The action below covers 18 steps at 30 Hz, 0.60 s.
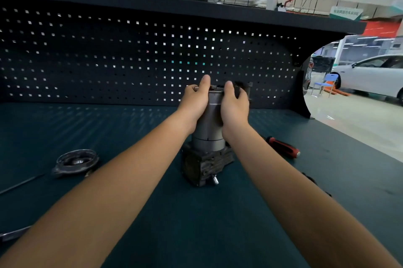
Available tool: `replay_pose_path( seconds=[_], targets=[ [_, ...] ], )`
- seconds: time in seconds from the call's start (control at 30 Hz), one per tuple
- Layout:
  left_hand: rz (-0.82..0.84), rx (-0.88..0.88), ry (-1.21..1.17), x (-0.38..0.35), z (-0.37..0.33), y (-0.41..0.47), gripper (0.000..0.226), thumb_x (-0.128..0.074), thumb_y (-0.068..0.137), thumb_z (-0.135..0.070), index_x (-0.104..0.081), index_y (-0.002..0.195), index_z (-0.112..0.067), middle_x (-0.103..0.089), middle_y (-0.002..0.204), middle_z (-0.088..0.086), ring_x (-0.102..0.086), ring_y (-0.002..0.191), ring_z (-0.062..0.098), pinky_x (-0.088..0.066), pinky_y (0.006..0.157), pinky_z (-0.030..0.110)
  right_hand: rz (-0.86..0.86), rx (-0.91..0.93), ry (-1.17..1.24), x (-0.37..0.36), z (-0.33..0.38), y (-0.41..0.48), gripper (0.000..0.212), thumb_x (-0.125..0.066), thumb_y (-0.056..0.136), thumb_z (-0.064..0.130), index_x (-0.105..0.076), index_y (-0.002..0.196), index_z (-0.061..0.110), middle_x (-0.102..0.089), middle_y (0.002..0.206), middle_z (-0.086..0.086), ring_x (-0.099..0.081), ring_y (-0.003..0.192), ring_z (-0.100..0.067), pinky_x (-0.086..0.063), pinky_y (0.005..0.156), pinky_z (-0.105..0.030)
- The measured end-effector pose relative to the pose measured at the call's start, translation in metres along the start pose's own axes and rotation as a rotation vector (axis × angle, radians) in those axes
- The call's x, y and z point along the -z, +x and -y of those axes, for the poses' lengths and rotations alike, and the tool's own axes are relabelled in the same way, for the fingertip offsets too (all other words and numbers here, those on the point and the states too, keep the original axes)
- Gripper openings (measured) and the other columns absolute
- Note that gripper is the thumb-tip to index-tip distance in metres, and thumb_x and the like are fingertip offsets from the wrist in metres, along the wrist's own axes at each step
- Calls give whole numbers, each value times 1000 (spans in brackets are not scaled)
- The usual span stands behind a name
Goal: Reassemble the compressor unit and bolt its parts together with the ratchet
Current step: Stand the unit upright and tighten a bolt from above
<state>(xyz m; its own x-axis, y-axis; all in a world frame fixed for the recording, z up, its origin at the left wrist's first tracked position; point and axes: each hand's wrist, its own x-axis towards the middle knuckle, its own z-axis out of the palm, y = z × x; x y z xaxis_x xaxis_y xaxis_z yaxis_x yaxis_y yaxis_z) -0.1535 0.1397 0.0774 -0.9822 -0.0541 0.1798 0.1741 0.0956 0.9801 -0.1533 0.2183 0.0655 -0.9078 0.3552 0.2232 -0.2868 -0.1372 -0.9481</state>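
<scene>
The compressor unit (208,134) stands upright in the middle of the bench, a grey cylinder on a dark ribbed block. My left hand (195,102) grips the cylinder's upper left side, thumb raised over the top rim. My right hand (234,104) grips the upper right side, fingers wrapped around the dark top part (244,87). A round metal end cover (76,161) lies flat on the mat at the left. A red-and-black tool handle (283,146) lies to the right of the unit. The top face of the unit is mostly hidden by my fingers.
A dark pegboard wall (130,60) closes the back of the bench. A thin metal rod (21,183) and a metal tool end (13,234) lie at the left edge. Small dark parts (308,178) lie on the green mat (196,224). The bench's right edge opens to a workshop floor.
</scene>
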Motion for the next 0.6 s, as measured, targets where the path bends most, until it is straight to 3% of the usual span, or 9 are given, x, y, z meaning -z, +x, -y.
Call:
replay_pose_path(
  seconds=[0.07, 0.13, 0.2, 0.27, 0.3, 0.4, 0.5, 0.6],
  targets=[
    [-7, 3, -14, 3, 3, -7, 53, -24, 96, -55, -34, 137, -24, -45, 132, -4, -43, 114, 14, -33, 90, 28, 11, -45, 25, 1, 1, 5, 38, -44, 97, 37, -49, 128, 17, -56, 123, -2, -53, 105, -18, -44, 90, -34],
    [-24, -5, -54, 10, 6, -20, 52, -19, 98, -51, -28, 144, -27, -34, 145, -6, -35, 130, 15, -30, 104, 36, 87, -89, 34, 7, 2, 11, 31, -47, 95, 36, -57, 116, 16, -62, 117, -5, -58, 104, -21, -47, 93, -38],
    [-23, -45, -62, 16, 8, -34, 43, -22, 100, -45, -30, 141, -32, -36, 136, -14, -39, 121, 6, -31, 102, 36, 205, -147, 84, 15, 1, 19, 29, -51, 93, 39, -64, 104, 15, -69, 106, -6, -63, 97, -22, -50, 90, -38],
    [-13, -104, -51, 20, 12, -50, 32, -27, 101, -38, -36, 131, -40, -36, 121, -17, -40, 102, -2, -32, 89, 28, 298, -201, 109, 20, -2, 24, 33, -52, 91, 44, -69, 92, 16, -74, 93, -5, -68, 84, -19, -54, 79, -34],
    [-12, -128, -49, 21, 14, -57, 30, -29, 100, -35, -38, 128, -42, -36, 120, -18, -40, 102, -3, -32, 88, 26, 348, -225, 106, 22, -3, 27, 35, -51, 90, 47, -69, 90, 16, -74, 89, -5, -69, 79, -18, -54, 75, -33],
    [24, -180, -33, 21, 23, -76, 44, -37, 98, -24, -32, 139, -39, -36, 136, -17, -40, 113, -7, -32, 90, 16, 484, -316, 110, 22, -5, 35, 44, -52, 86, 52, -70, 92, 12, -73, 92, -9, -68, 80, -22, -52, 77, -33],
    [78, -225, 22, 20, 35, -96, 59, -43, 94, -11, -24, 144, -35, -26, 139, -24, -32, 96, -34, -30, 76, -9, 603, -393, 148, 20, -5, 39, 45, -54, 82, 52, -75, 78, 12, -73, 84, -7, -68, 73, -20, -51, 75, -32],
    [100, -266, 79, 22, 46, -105, 66, -45, 91, -7, -20, 145, -35, -18, 142, -30, -25, 107, -34, -25, 93, -4, 676, -382, 167, 17, -5, 39, 47, -52, 84, 50, -76, 68, 14, -73, 76, -4, -68, 66, -16, -54, 62, -24]
  ],
)
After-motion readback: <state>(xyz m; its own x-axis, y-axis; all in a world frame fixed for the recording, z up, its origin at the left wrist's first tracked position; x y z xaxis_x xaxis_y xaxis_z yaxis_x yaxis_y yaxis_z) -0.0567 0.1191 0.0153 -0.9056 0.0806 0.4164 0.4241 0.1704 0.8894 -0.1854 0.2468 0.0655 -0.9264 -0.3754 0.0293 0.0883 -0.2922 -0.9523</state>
